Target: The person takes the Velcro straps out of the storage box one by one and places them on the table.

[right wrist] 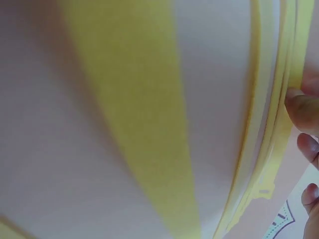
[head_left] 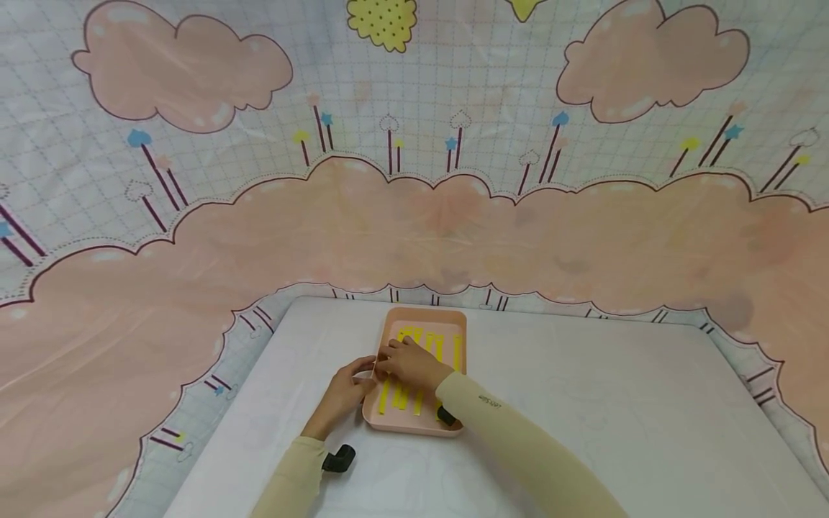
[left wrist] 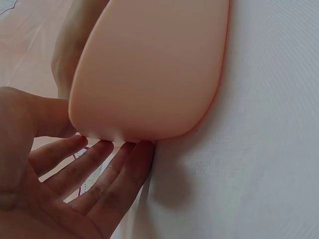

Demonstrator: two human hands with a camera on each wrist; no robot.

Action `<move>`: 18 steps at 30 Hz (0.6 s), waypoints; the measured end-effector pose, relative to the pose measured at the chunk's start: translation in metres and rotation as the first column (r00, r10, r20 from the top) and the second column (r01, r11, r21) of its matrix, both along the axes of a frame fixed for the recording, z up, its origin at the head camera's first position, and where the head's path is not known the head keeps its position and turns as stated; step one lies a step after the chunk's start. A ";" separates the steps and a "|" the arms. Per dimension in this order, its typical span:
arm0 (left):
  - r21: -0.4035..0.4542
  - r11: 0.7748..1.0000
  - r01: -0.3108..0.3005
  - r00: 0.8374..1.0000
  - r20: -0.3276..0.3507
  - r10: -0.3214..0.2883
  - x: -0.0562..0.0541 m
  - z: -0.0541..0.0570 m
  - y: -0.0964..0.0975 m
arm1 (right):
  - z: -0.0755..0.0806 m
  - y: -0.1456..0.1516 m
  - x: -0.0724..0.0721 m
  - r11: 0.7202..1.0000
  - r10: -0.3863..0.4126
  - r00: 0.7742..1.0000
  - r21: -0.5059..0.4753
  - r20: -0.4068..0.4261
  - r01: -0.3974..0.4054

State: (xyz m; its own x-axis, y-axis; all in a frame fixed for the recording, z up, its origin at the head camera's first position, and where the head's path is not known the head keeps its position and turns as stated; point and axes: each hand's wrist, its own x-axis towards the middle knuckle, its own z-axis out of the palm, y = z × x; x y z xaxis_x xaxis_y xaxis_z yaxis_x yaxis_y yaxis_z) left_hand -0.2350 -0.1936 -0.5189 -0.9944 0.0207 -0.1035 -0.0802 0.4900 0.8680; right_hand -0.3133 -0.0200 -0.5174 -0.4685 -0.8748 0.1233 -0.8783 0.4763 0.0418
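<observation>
A shallow pink tray (head_left: 417, 430) lies on the white table with several flat yellow strips (head_left: 458, 352) lengthwise in it. At its left side my left hand (head_left: 346, 392) holds the wall: in the left wrist view the fingertips press the outside of the tray (left wrist: 149, 74) and the thumb reaches the rim. My right hand (head_left: 414, 365) reaches over the tray to the left side, close to the left hand. In the right wrist view its thumb (right wrist: 301, 110) pinches the edge of a yellow strip (right wrist: 281, 134); another strip (right wrist: 144, 109) runs blurred across the foreground.
The white table (head_left: 583, 403) extends to both sides of the tray. Behind it hangs a printed cloth (head_left: 453, 230) with pink clouds. A black wrist camera (head_left: 340, 458) is strapped at the left wrist, another (head_left: 446, 415) at the right, over the tray's near right corner.
</observation>
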 end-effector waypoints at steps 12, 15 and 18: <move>0.005 1.000 0.003 1.000 0.005 -0.003 0.000 0.001 0.001 | 0.005 0.001 0.004 0.999 0.003 0.996 0.040 -0.091 0.001; 0.017 1.000 0.004 1.000 -0.003 -0.004 0.000 -0.001 0.000 | 0.009 0.002 0.005 0.999 -0.007 0.995 0.030 -0.100 0.010; 0.008 1.000 -0.002 1.000 0.002 0.002 -0.001 -0.002 -0.001 | 0.012 0.005 0.005 1.000 -0.010 0.993 0.018 -0.118 0.012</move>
